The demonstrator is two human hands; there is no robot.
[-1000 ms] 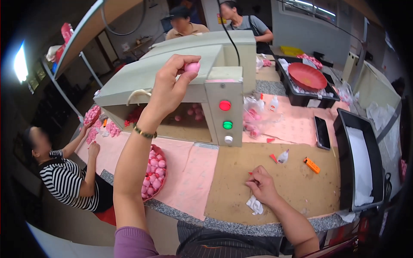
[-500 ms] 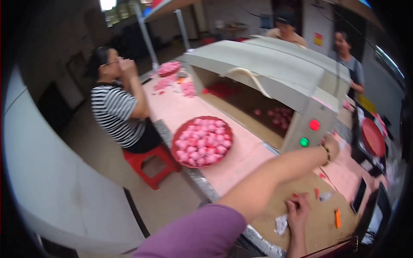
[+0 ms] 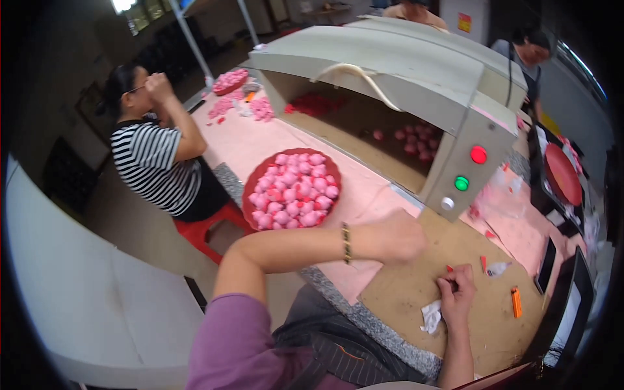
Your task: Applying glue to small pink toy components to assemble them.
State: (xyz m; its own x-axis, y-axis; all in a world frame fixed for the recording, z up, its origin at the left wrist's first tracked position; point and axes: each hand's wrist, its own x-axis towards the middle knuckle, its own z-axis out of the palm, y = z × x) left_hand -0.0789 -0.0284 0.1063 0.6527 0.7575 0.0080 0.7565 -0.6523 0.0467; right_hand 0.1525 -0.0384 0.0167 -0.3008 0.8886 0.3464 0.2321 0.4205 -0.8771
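My left arm stretches across the bench, a beaded bracelet at its wrist. My left hand [image 3: 398, 238] is over the brown board [image 3: 396, 296], slightly blurred, its fingers curled under; whatever they hold is hidden. Low over the same board, my right hand [image 3: 459, 290] is closed in a pinch, a small red piece [image 3: 450, 268] at its fingertips. Beside it lies a crumpled white tissue [image 3: 430, 317]. To its right are another red strip [image 3: 483, 263], a small clear bottle [image 3: 499, 269] and an orange tool [image 3: 516, 302].
A red basket [image 3: 247, 195] of round pink pieces stands left of my left forearm. Behind the board rises a grey machine [image 3: 390, 58] with an open tunnel, more pink pieces inside. A person in stripes [image 3: 149, 159] sits at left; two others are behind the machine. A dark phone [image 3: 546, 265] lies at right.
My left hand has drawn back from the pink cloth beside the machine, moving left and nearer, to above the brown board. My right hand keeps its pinch in nearly the same place.
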